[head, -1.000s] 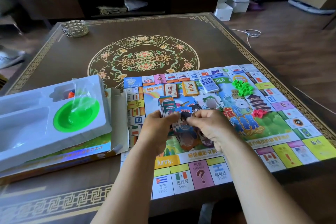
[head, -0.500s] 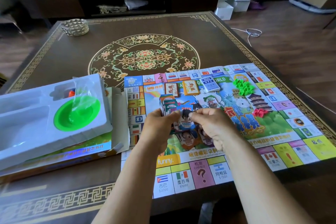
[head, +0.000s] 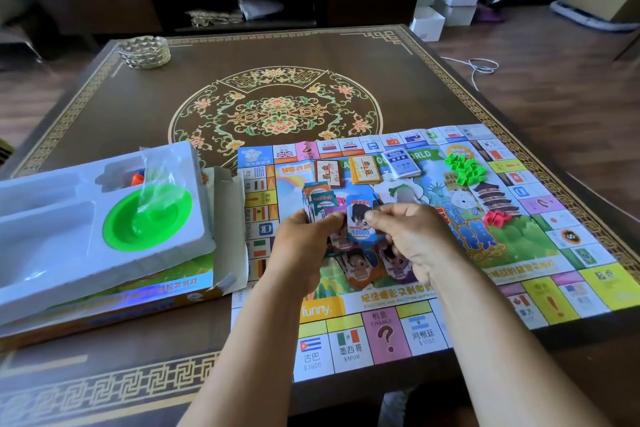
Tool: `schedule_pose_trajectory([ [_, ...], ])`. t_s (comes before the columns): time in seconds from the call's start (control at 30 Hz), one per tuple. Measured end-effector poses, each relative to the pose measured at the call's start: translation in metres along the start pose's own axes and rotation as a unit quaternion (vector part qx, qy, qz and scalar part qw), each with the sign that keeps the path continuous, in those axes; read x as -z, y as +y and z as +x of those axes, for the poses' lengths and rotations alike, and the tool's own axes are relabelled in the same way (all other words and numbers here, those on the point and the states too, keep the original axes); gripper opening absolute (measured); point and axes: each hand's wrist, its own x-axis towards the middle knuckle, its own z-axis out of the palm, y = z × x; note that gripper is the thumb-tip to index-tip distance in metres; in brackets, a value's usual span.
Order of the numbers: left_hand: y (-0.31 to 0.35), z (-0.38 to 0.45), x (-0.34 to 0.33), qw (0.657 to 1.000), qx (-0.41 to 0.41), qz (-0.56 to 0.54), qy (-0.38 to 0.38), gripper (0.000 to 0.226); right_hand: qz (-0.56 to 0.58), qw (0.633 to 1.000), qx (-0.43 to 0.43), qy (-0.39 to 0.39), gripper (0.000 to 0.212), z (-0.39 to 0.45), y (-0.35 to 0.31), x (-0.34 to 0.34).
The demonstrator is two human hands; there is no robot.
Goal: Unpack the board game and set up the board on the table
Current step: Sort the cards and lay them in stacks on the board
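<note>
In the head view, I see the colourful paper game board (head: 450,253) already unfolded flat on the dark brown table with the gold key-pattern border (head: 311,52). It lies on the right and near part of the table, and its near edge reaches the table edge and seems to hang a little over it.

My left hand (head: 304,246) is closed around a fanned stack of small paper play-money notes (head: 320,199). My right hand (head: 412,236) pinches one blue note with a cartoon face (head: 360,222) between thumb and forefinger, and its other fingers are curled. Some more notes lie loose on the board (head: 360,269) under the hands.

I judge that the step in hand is sorting or dealing the money, with the board itself laid out. The next move, I think, calls for pulling the single note free without dragging its neighbours, then laying it on a pile.

Three small card decks (head: 363,170) lie side by side near the far edge of the board. A heap of green plastic houses (head: 465,168) and a smaller red heap (head: 497,218) are to the right. The white plastic insert tray with a green round dish (head: 86,218) rests on the opened orange game box (head: 166,298) at the left, just beside the board.

The far half of the table is mostly open, with only a faceted glass dish (head: 143,52) at the far left corner.
</note>
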Motion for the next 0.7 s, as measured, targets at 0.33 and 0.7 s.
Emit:
schedule_pose_trajectory([
  [0.33, 0.0018, -0.0015, -0.0022, 1.0, 0.011, 0.001, -0.023, 0.006, -0.006, 1.0, 0.01, 0.015, 0.015, 0.002, 0.0053, -0.005],
  [0.7, 0.0041, -0.0027, -0.0024, 1.0, -0.014, 0.016, -0.006, 0.009, -0.001, 1.0, 0.015, -0.002, 0.011, -0.0018, 0.0027, -0.0063],
])
